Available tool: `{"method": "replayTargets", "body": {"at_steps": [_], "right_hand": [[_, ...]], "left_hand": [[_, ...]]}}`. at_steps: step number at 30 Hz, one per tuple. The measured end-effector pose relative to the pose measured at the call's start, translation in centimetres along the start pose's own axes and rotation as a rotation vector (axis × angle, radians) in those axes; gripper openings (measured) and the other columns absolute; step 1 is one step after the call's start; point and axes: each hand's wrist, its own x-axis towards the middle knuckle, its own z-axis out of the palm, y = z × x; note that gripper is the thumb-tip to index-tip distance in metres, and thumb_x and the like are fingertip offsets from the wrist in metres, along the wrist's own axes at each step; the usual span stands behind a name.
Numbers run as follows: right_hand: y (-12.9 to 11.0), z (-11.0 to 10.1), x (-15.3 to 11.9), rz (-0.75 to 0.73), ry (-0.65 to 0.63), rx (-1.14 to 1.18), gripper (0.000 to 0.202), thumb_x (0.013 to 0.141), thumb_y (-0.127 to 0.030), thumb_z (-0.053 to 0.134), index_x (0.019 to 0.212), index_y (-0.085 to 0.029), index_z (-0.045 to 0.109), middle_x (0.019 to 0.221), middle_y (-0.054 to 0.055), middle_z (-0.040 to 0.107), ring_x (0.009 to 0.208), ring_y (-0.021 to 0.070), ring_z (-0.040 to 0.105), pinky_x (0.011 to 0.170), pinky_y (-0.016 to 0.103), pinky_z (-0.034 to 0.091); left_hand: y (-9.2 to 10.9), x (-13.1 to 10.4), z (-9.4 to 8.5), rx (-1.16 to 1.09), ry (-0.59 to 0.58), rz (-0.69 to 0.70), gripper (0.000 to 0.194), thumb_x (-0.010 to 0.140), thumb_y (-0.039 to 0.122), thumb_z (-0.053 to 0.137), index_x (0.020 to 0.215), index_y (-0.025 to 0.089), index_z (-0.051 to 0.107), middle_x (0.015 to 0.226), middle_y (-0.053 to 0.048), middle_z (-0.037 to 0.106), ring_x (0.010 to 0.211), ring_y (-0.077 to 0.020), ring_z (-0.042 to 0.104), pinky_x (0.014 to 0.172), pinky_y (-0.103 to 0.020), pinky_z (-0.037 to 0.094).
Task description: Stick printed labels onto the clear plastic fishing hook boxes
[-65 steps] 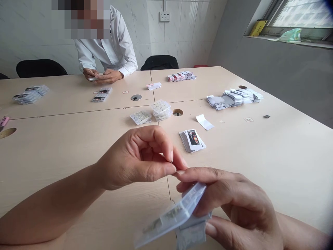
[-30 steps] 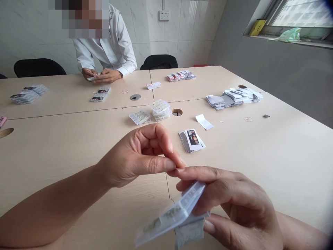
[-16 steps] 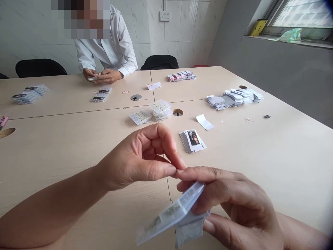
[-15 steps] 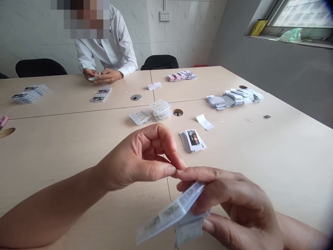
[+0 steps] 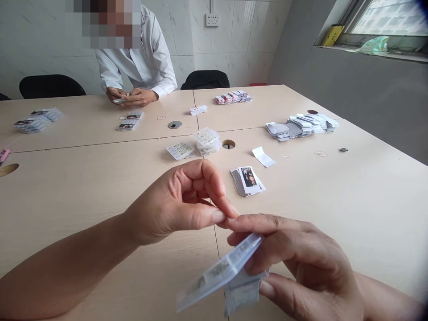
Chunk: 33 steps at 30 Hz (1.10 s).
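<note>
My right hand (image 5: 301,263) holds a clear plastic card case (image 5: 219,272) tilted edge-on, with a small grey packet (image 5: 242,292) under it between the lower fingers. My left hand (image 5: 177,203) is pinched, thumb and fingertips meeting the tip of my right forefinger just above the case. What is pinched there is too small to make out. Both hands hover low over the pale wooden table (image 5: 334,200).
A small stack of printed cards (image 5: 247,180) lies just beyond my hands. Clear cases (image 5: 197,143) sit mid-table near a cable hole (image 5: 228,144). White card piles (image 5: 302,125) lie far right. A person in a white shirt (image 5: 140,62) handles cards at the far side.
The case in my right hand has tipped slightly lower and left. My left fingers have shifted a little while staying pinched at my right forefinger tip.
</note>
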Motion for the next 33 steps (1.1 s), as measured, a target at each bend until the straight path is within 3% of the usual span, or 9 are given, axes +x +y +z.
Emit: {"method": "replayTargets", "body": {"at_steps": [13, 26, 33], "right_hand": [[0.03, 0.02, -0.18, 0.015, 0.008, -0.01, 0.019, 0.086, -0.008, 0.072, 0.1, -0.02, 0.071, 0.132, 0.012, 0.071, 0.101, 0.0185, 0.077, 0.09, 0.023, 0.062], [-0.01, 0.04, -0.25, 0.004, 0.018, -0.01, 0.014, 0.085, -0.006, 0.073, 0.095, -0.016, 0.071, 0.132, 0.015, 0.071, 0.101, 0.018, 0.077, 0.091, 0.023, 0.061], [0.07, 0.17, -0.21, 0.0, 0.001, 0.017, 0.016, 0.086, -0.006, 0.071, 0.097, -0.016, 0.071, 0.13, 0.016, 0.072, 0.102, 0.0176, 0.076, 0.091, 0.024, 0.061]], "left_hand": [[0.15, 0.3, -0.26, -0.002, -0.016, -0.042, 0.015, 0.083, 0.004, 0.075, 0.09, 0.017, 0.07, 0.089, 0.0, 0.08, 0.081, -0.01, 0.073, 0.078, -0.021, 0.062], [0.07, 0.12, -0.27, 0.03, -0.002, -0.013, 0.02, 0.085, -0.001, 0.07, 0.091, 0.018, 0.07, 0.088, 0.0, 0.08, 0.081, -0.0094, 0.072, 0.078, -0.019, 0.062], [0.0, 0.21, -0.23, -0.046, 0.019, -0.064, 0.02, 0.085, -0.002, 0.07, 0.091, 0.017, 0.073, 0.085, -0.001, 0.082, 0.078, -0.0109, 0.075, 0.074, -0.02, 0.063]]}}
